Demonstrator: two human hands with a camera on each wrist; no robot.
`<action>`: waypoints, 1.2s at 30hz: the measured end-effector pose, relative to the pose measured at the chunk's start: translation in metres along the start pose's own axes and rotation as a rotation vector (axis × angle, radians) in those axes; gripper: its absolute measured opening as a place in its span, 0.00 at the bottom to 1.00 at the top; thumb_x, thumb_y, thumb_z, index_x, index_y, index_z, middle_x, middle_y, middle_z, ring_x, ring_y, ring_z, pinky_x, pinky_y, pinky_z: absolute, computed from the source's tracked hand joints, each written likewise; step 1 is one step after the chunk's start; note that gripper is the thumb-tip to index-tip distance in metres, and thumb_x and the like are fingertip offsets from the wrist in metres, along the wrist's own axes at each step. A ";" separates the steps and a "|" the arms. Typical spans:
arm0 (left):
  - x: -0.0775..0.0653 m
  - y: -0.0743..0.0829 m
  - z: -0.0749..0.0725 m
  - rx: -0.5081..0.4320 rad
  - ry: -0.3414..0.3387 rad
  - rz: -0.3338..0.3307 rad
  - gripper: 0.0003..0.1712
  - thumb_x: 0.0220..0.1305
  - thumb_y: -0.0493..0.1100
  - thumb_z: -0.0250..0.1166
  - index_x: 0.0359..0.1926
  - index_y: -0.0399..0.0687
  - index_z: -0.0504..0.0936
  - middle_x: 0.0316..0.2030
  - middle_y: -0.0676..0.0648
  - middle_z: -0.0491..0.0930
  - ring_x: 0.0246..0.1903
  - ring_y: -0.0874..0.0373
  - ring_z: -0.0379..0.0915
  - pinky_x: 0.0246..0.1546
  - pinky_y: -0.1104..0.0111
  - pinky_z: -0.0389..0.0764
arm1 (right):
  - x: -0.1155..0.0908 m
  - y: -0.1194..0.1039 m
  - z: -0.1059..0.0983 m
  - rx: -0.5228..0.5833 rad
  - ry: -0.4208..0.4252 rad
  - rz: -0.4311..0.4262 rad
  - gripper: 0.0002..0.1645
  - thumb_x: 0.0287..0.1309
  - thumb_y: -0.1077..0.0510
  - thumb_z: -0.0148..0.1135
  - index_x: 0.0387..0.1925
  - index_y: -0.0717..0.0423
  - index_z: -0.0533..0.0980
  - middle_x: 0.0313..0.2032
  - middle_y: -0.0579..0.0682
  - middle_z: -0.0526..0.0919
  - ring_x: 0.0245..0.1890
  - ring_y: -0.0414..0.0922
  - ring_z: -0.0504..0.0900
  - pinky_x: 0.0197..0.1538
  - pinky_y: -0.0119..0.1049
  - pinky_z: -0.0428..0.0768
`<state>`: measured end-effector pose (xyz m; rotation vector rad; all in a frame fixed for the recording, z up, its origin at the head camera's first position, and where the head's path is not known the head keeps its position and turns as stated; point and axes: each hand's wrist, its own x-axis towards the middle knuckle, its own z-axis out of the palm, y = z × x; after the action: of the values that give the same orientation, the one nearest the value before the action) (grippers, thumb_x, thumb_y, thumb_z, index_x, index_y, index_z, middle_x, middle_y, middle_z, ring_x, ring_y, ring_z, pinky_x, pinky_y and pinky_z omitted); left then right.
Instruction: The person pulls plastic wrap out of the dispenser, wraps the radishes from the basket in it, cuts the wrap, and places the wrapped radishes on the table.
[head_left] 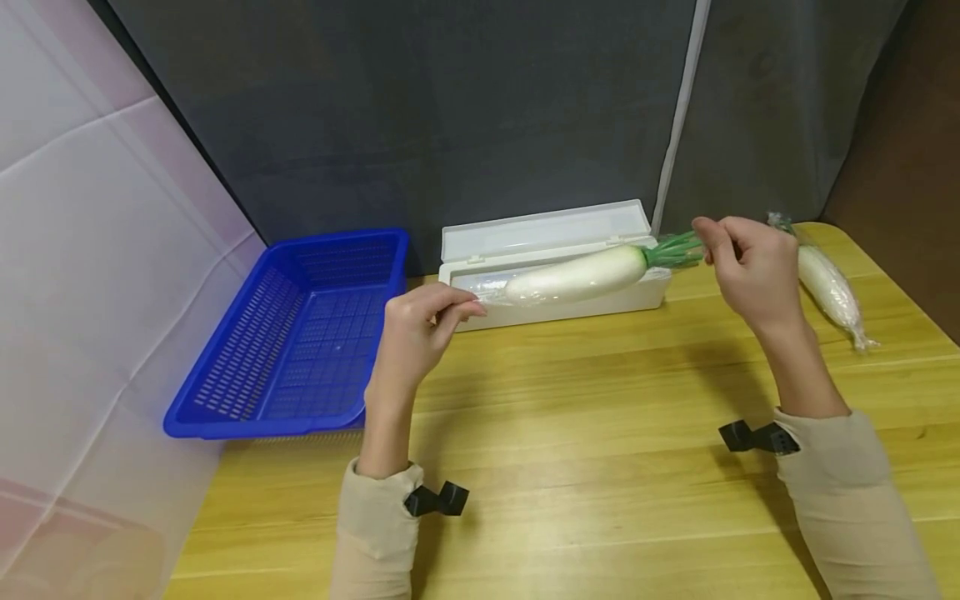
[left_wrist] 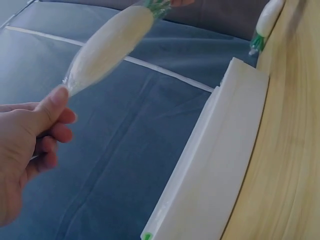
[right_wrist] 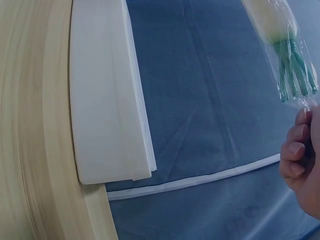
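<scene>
A white radish with green stalks, wrapped in clear plastic film, hangs in the air between both hands. My left hand pinches the twisted film at its tapered end, thumb against fingers. At the stalk end, my right hand pinches the gathered film; the right wrist view shows the green stalks inside the wrap just above the fingers. Behind and below the radish stands a white film box with its lid raised. Part of the box's inside is hidden by the radish.
To the left is a blue plastic basket with perforated walls. A second wrapped radish lies on the wooden table at the far right. A dark cloth screen rises behind the box.
</scene>
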<state>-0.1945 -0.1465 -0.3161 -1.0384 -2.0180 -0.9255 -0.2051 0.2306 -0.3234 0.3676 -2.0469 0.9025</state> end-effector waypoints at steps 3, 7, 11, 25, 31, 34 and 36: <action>0.000 0.001 -0.001 -0.009 -0.008 0.005 0.03 0.53 0.28 0.74 0.30 0.35 0.88 0.27 0.43 0.86 0.23 0.57 0.75 0.23 0.68 0.72 | 0.000 -0.001 0.000 -0.008 -0.020 -0.009 0.27 0.69 0.58 0.63 0.13 0.61 0.73 0.11 0.47 0.67 0.12 0.31 0.56 0.21 0.27 0.55; 0.000 0.001 0.000 0.007 -0.023 -0.015 0.03 0.55 0.29 0.74 0.32 0.35 0.88 0.27 0.43 0.86 0.21 0.57 0.75 0.22 0.69 0.73 | -0.001 -0.004 0.000 0.070 -0.043 0.043 0.23 0.69 0.58 0.63 0.17 0.63 0.74 0.10 0.45 0.67 0.10 0.33 0.60 0.18 0.25 0.57; -0.001 -0.001 0.004 0.032 -0.036 -0.048 0.01 0.59 0.29 0.71 0.32 0.36 0.87 0.24 0.45 0.84 0.20 0.59 0.77 0.23 0.70 0.77 | -0.001 -0.008 0.000 0.211 -0.056 0.127 0.14 0.69 0.64 0.61 0.27 0.69 0.78 0.13 0.44 0.74 0.10 0.35 0.68 0.16 0.23 0.65; 0.002 0.006 0.020 -0.478 -0.154 -0.291 0.17 0.75 0.25 0.48 0.60 0.27 0.73 0.34 0.34 0.84 0.33 0.44 0.84 0.36 0.60 0.85 | 0.000 -0.021 0.002 0.398 0.026 0.167 0.09 0.63 0.72 0.62 0.41 0.80 0.76 0.33 0.42 0.86 0.24 0.34 0.85 0.29 0.25 0.81; 0.003 0.013 0.027 -0.632 -0.246 -0.453 0.19 0.75 0.30 0.54 0.63 0.30 0.74 0.35 0.36 0.83 0.31 0.46 0.80 0.33 0.62 0.82 | 0.002 -0.025 0.001 0.471 0.120 0.158 0.10 0.62 0.73 0.63 0.39 0.81 0.75 0.32 0.46 0.87 0.24 0.37 0.86 0.28 0.27 0.82; 0.005 0.018 0.031 -0.596 -0.309 -0.489 0.21 0.72 0.31 0.60 0.64 0.34 0.75 0.38 0.38 0.84 0.30 0.48 0.79 0.31 0.66 0.79 | 0.003 -0.027 0.001 0.545 0.137 0.160 0.10 0.61 0.73 0.64 0.38 0.82 0.75 0.32 0.50 0.88 0.24 0.39 0.87 0.28 0.28 0.82; 0.005 0.021 0.035 -0.571 -0.352 -0.502 0.23 0.69 0.32 0.63 0.64 0.35 0.76 0.40 0.40 0.85 0.30 0.48 0.78 0.30 0.67 0.78 | 0.003 -0.028 0.000 0.587 0.138 0.165 0.09 0.60 0.74 0.64 0.38 0.81 0.75 0.32 0.51 0.87 0.25 0.40 0.87 0.29 0.28 0.82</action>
<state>-0.1873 -0.1075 -0.3242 -1.0503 -2.4329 -1.7617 -0.1919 0.2110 -0.3081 0.4365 -1.6729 1.5877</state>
